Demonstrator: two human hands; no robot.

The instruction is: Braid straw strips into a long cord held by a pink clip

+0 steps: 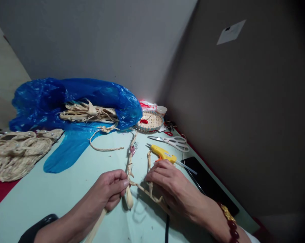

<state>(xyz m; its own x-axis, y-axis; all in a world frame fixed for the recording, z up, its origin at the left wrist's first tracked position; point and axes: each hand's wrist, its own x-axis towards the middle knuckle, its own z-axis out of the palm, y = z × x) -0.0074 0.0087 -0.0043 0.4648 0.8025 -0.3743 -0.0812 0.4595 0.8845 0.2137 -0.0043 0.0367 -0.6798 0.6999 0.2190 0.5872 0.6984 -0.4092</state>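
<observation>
My left hand (115, 189) pinches a pale, twisted husk cord (129, 165) between thumb and forefinger at a join. Below the fingertips hangs a loose, flat husk end (129, 199), and another strip (95, 227) trails from under the palm toward the near edge. From the join a thin twisted strand (142, 189) runs right to my right hand (167, 185). Its fingers are curled closed around that strand, though the exact grip is partly hidden. Just beyond the right hand lies a yellow glue gun (163, 153) with an orange trigger.
A blue plastic bag (91, 87) holding a husk bundle (89, 113) lies at the back. Woven husk pieces (23, 148) are at left. White-handled scissors (177, 143), a round pincushion-like board (151, 121), a small cup (161, 110) and a black flat device (213, 189) stand right.
</observation>
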